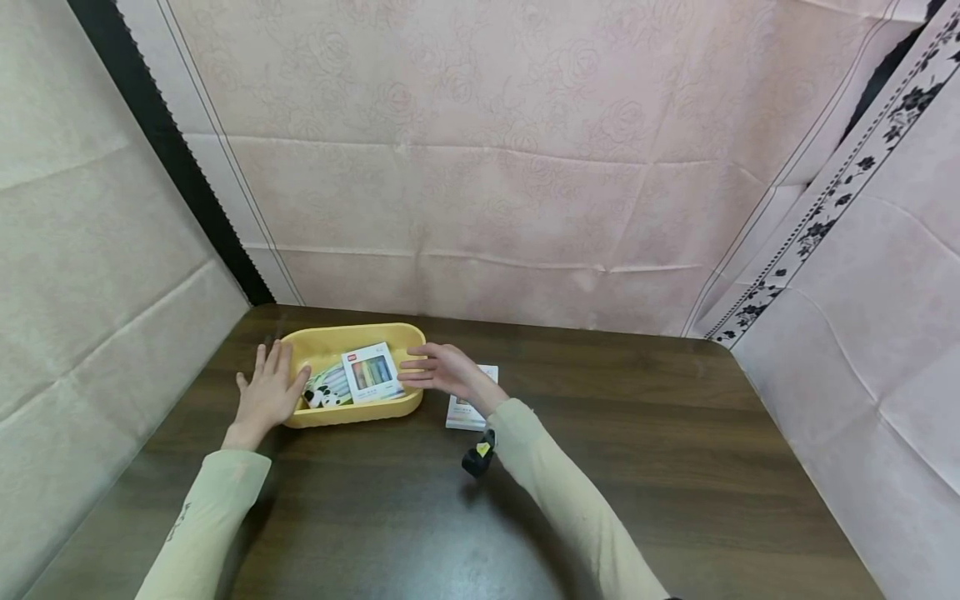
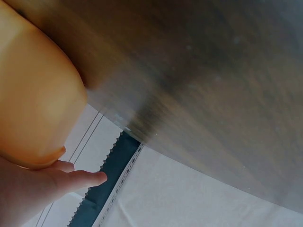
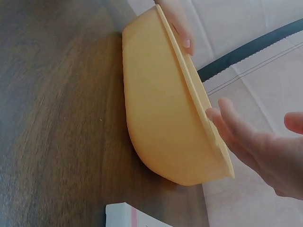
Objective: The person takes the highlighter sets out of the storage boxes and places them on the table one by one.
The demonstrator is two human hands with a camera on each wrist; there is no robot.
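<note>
A yellow plastic tray (image 1: 408,336) sits on the dark wooden table (image 1: 615,467). It holds a white box of coloured markers (image 1: 370,372) and a black-and-white panda item (image 1: 327,392). My left hand (image 1: 268,390) rests flat with straight fingers against the tray's left wall (image 2: 33,94). With its fingers straight, my right hand (image 1: 442,369) hovers over the tray's right rim (image 3: 201,99) and holds nothing. In the right wrist view the left hand's fingertip (image 3: 182,28) shows at the tray's far side.
A small white box (image 1: 471,410) lies on the table just right of the tray, partly hidden by my right wrist. A black and yellow wrist device (image 1: 478,457) hangs under the right sleeve. Pink cloth walls enclose the table on three sides.
</note>
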